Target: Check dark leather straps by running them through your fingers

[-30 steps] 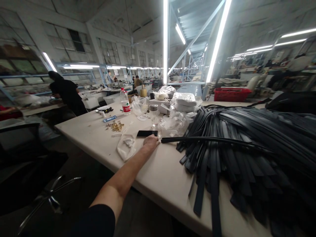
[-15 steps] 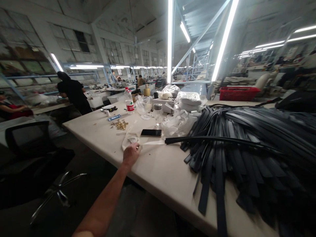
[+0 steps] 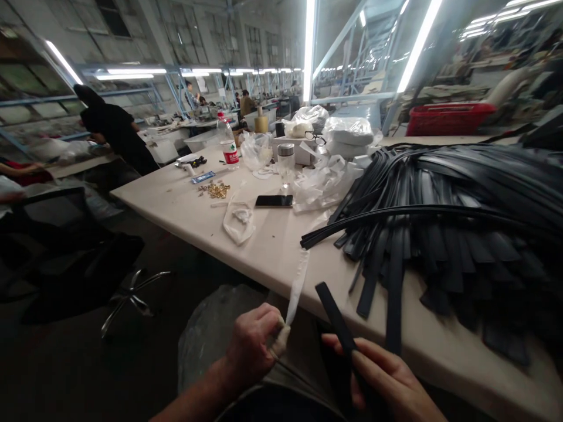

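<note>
My left hand (image 3: 253,340) is closed in front of the table's near edge, its fingers pinched on a narrow white strip (image 3: 297,284). The strip rises from the fingers to the ends of some black straps that jut out from the pile. A pale covering shows at the fingertips. To the right, my right hand (image 3: 382,372) grips a single flat black strap (image 3: 336,316) between thumb and fingers, its free end pointing up and left. The big pile of black straps (image 3: 440,193) lies on the table (image 3: 193,220), some ends hanging over the edge.
On the table are a phone (image 3: 273,201), brass-coloured small parts (image 3: 217,190), a white plastic ring of scrap (image 3: 238,223), a bottle (image 3: 229,146), a glass jar (image 3: 286,161) and crumpled plastic (image 3: 325,181). An office chair (image 3: 132,293) stands left; a person in black (image 3: 114,129) is beyond.
My left hand has drawn back from the tabletop toward me, swinging the white strip from sideways to pointing down. My right hand has come into view with a black strap. The view has tilted down.
</note>
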Tool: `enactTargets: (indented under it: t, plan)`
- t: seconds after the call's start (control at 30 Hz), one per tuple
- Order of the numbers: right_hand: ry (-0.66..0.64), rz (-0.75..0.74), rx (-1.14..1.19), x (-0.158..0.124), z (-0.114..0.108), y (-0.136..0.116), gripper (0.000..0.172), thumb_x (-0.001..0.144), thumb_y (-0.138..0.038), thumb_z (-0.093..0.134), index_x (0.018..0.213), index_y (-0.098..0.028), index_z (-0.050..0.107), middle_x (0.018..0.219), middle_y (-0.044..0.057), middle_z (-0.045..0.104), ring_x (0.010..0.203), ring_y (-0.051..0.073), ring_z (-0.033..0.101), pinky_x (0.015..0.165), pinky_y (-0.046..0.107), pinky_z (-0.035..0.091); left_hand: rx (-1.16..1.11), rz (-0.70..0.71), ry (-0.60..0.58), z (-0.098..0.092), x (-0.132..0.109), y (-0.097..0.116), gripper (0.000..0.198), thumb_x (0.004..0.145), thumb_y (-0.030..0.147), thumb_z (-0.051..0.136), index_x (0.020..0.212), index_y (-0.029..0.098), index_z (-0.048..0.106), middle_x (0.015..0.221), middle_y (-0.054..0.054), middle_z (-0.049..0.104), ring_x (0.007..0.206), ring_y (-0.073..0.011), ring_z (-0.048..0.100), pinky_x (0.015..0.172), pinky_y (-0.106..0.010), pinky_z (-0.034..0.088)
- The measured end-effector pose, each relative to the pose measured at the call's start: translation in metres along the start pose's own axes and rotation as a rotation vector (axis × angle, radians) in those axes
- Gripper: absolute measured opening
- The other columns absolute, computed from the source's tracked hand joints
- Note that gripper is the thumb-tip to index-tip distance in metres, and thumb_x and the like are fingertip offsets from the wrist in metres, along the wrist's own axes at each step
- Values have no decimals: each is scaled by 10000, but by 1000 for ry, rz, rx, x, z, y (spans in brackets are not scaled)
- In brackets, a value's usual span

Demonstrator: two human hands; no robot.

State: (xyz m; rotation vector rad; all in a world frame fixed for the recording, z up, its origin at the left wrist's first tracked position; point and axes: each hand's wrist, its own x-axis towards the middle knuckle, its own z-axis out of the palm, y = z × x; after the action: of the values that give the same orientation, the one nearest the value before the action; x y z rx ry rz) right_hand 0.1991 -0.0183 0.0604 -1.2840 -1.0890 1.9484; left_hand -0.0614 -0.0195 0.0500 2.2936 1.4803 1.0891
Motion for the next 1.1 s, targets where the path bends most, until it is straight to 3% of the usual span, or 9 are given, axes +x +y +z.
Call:
enactTargets:
  t: [0.1, 0.3, 0.37, 0.57, 0.67, 0.8, 0.87, 1.0, 1.1]
  plan:
    - [-70, -14, -40, 29, 19, -10, 736, 785, -730, 701, 1237, -149, 686, 575, 6, 583, 526, 100, 469, 504, 199, 279, 50, 85, -41, 3, -8, 4, 116, 896, 195, 575, 785, 203, 542, 778, -13, 627, 660, -138, 584, 607, -247, 430]
    - [-39, -124, -182, 63, 36, -4, 632, 753, -669, 704, 1061, -118, 727, 743, 23, 640, 548, 116, 535, 538, 232, 387, 31, 159, -124, 19, -19, 5, 179, 905, 286, 575, 758, 184, 576, 772, -40, 644, 646, -161, 583, 584, -284, 399]
    - [-21, -133, -204, 65, 35, -1, 591, 752, -646, 694, 1016, -118, 731, 751, 24, 640, 522, 111, 524, 516, 233, 376, -90, 68, -183, 21, -20, 3, 258, 906, 362, 612, 730, 175, 591, 746, -34, 630, 641, -154, 571, 582, -272, 389]
    - [29, -174, -221, 57, 30, -5, 552, 782, -626, 681, 985, -116, 739, 683, 21, 636, 481, 98, 488, 502, 235, 342, -649, -600, -410, 17, -6, -6, 460, 811, 614, 692, 841, 156, 719, 797, -39, 685, 759, -185, 609, 680, -266, 441]
    - [33, -180, -227, 54, 31, -10, 524, 788, -604, 681, 967, -116, 743, 722, 28, 653, 483, 90, 476, 501, 237, 342, -919, -675, -490, 21, 3, -5, 486, 784, 546, 744, 1080, 161, 740, 1032, -76, 736, 976, -243, 656, 848, -300, 483]
    - [21, -180, -237, 54, 32, -12, 520, 782, -592, 666, 966, -111, 743, 662, 13, 620, 474, 95, 462, 486, 239, 333, -917, -623, -586, 29, 10, -1, 358, 833, 468, 721, 1019, 166, 775, 968, -52, 748, 951, -244, 675, 849, -293, 487]
    - [22, -188, -248, 53, 30, -12, 518, 774, -590, 665, 955, -111, 742, 699, 24, 638, 474, 95, 474, 488, 239, 340, -892, -593, -562, 29, 13, -3, 334, 848, 446, 714, 1027, 170, 771, 974, -50, 749, 950, -239, 679, 861, -294, 493]
    - [6, -198, -250, 51, 27, -12, 502, 793, -575, 652, 961, -111, 738, 728, 26, 644, 474, 89, 491, 496, 230, 353, -798, -589, -311, 21, 18, -13, 594, 700, 419, 869, 1219, 191, 691, 1195, -105, 704, 1118, -287, 638, 966, -350, 493]
    - [-9, -207, -247, 53, 27, -11, 502, 806, -573, 648, 971, -107, 737, 701, 17, 629, 478, 90, 494, 498, 227, 357, -866, -619, -344, 19, 18, -14, 573, 692, 421, 875, 1186, 177, 716, 1208, -116, 702, 1144, -294, 626, 1001, -371, 473]
